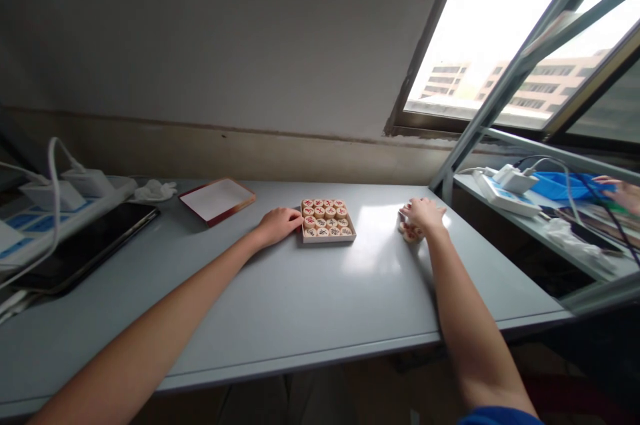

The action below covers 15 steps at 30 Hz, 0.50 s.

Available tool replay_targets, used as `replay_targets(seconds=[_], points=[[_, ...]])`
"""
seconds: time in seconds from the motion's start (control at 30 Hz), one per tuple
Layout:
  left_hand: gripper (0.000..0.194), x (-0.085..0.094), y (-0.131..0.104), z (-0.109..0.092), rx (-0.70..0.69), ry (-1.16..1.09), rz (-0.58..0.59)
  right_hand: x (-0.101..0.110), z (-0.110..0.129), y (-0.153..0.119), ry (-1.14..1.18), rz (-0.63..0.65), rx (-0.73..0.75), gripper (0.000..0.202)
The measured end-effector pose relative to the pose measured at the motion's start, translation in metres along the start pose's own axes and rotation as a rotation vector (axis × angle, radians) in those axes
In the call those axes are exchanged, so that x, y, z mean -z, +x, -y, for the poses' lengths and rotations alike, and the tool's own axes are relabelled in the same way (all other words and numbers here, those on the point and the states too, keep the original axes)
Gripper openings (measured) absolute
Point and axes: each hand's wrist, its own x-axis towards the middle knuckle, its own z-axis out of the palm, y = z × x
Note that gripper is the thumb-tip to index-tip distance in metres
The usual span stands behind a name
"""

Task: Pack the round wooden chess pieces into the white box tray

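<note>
A shallow box (329, 239) near the middle of the grey table holds rows of round wooden pieces with red and black characters. My left hand (279, 225) rests at the box's left side, fingers closed against its edge; whether they grip it is too small to tell. Over at the right, my right hand (424, 213) reaches down onto a small pile of loose round pieces (411, 234). Its fingers are bent over the pile and partly hide it, and what lies under them cannot be made out.
Left of the box lies a red-edged lid (219, 201), pale inside up. Farther left are a black tablet (90, 245), a power strip (117, 192) with chargers, and crumpled tissue (155, 190). Right, a metal frame post (463, 145) borders another desk, where another person's hand (623, 194) shows.
</note>
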Motion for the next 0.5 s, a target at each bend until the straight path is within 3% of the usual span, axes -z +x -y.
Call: replay_targets(seconds=[0.07, 0.2, 0.27, 0.4, 0.5], points=[[0.032, 0.000, 0.000, 0.000, -0.001, 0.002, 0.001, -0.007, -0.011, 0.005, 0.059, 0.035, -0.025, 0.031], [0.032, 0.000, 0.001, 0.000, 0.000, 0.002, 0.005, -0.008, -0.010, 0.005, 0.109, -0.046, 0.008, 0.032], [0.032, 0.000, 0.000, 0.000, 0.001, -0.004, 0.004, -0.003, 0.000, 0.001, 0.241, -0.068, 0.156, 0.030], [0.032, 0.000, -0.001, 0.000, -0.003, -0.016, 0.000, 0.016, 0.039, -0.019, 0.604, 0.015, 0.635, 0.033], [0.032, 0.001, -0.002, -0.002, -0.004, -0.023, -0.009, 0.027, 0.072, -0.040, 0.633, 0.055, 0.859, 0.032]])
